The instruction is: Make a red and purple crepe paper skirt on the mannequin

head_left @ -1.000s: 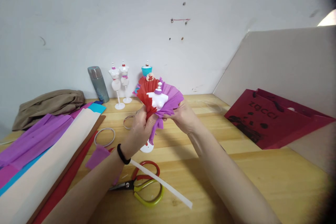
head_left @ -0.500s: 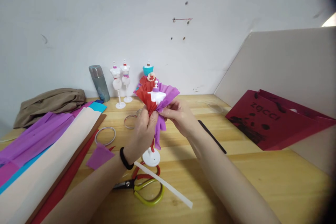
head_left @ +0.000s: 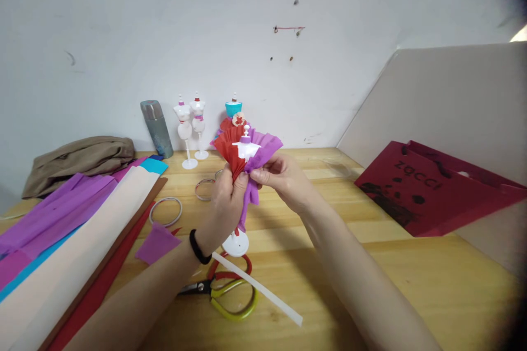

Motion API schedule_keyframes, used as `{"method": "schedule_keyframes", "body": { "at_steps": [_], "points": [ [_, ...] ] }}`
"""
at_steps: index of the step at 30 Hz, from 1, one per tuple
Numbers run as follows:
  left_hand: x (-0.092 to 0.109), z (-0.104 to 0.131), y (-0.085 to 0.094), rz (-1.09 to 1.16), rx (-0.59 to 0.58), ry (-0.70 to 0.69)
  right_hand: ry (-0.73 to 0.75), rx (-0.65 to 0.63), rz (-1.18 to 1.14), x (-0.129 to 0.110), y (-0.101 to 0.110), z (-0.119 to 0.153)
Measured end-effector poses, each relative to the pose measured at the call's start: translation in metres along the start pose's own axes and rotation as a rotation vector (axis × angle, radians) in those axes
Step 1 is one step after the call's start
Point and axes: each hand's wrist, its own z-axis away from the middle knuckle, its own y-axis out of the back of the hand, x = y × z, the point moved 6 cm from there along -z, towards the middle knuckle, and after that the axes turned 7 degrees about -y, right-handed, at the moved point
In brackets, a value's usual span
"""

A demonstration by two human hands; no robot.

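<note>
Shifts right hand [head_left: 286, 181] since a second ago from the frill's outer side to the waist of the white plastic dress form [head_left: 246, 151], closing thumb and fingertips on purple crinkled paper [head_left: 269, 147]. Clamps red pleated paper [head_left: 230, 154] at the waist with left hand [head_left: 222, 194]. Holds the form upright between both hands, well in from the light wooden surface [head_left: 444, 285]'s back edge, beyond red-and-yellow-handled scissors [head_left: 205, 287].

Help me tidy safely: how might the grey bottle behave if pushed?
Tall and narrow, the bottle would likely tip if pushed high up. Its rounded body could roll once down, and its shiny cap may be slippery.
</note>
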Motion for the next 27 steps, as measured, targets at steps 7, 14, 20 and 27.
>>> {"method": "schedule_keyframes", "body": {
  "at_steps": [7, 14, 20, 27],
  "points": [
    [0.003, 0.000, 0.002, -0.130, 0.011, -0.058, -0.036, 0.071, -0.042, 0.010, 0.004, -0.003],
    [0.005, 0.000, 0.002, -0.149, 0.008, -0.074, -0.048, 0.102, -0.093, 0.010, 0.003, -0.001],
    [0.006, -0.004, 0.001, 0.034, -0.071, -0.019, -0.027, 0.096, -0.085, 0.006, 0.003, -0.001],
    [0.009, -0.014, 0.006, 0.207, -0.071, 0.099, -0.072, 0.103, -0.083, 0.009, 0.008, -0.004]
  ]
}}
